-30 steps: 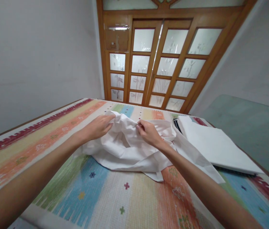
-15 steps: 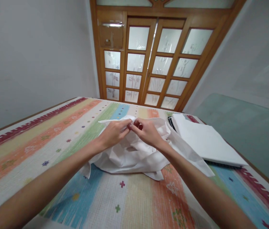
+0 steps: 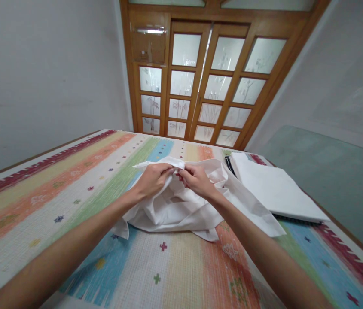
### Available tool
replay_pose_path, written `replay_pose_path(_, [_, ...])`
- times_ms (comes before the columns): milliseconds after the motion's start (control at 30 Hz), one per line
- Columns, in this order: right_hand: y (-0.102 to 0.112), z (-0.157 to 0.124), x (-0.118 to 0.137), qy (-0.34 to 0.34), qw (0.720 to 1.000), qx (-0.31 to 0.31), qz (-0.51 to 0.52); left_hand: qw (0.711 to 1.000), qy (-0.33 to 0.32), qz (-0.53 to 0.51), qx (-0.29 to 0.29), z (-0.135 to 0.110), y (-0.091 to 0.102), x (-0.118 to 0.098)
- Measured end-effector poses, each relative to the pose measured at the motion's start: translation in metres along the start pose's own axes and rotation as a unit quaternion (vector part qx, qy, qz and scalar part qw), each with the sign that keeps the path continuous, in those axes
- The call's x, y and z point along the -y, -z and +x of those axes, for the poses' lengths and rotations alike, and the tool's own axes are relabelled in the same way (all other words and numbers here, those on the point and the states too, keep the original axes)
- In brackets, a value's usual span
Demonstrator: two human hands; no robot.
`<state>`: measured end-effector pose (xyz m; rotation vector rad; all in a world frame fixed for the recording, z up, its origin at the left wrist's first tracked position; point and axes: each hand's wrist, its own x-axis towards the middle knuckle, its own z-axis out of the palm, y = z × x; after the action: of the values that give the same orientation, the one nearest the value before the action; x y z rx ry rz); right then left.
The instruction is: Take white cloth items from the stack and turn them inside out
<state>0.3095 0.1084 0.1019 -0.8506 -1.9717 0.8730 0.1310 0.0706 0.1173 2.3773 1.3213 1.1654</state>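
Note:
A crumpled white shirt (image 3: 181, 216) lies in loose folds on the striped cloth in front of me. One flap spreads to the right under my right forearm, and a corner hangs out at the left. My left hand (image 3: 155, 178) pinches the shirt's raised upper edge between thumb and fingers. Close beside it, my right hand (image 3: 197, 178) is closed on the same edge, its fingers curled. The fingertips nearly meet, and any small detail of the fabric between them is hidden.
A multicoloured striped cloth (image 3: 100, 189) covers the table. At the right lies a folded white cloth stack (image 3: 274, 184) with dark fabric showing at its edge. A pale green panel (image 3: 326, 176) stands beyond the right edge. Wooden glazed doors (image 3: 197, 86) are at the far end.
My hands have moved slightly apart and a little lower, still holding the shirt's upper edge. The fabric between them is now stretched wider. The folded stack has stayed put.

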Motion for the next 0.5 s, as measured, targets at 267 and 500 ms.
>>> replay_pose_path(267, [0.002,-0.003,0.007,0.019,0.994,0.026,-0.103,0.995,0.05,-0.081,-0.008,-0.011,-0.01,0.0])
replay_pose_path(500, [0.007,-0.005,0.003,-0.024,0.995,0.077,-0.057,0.993,0.031,-0.108,0.029,-0.013,-0.011,0.003])
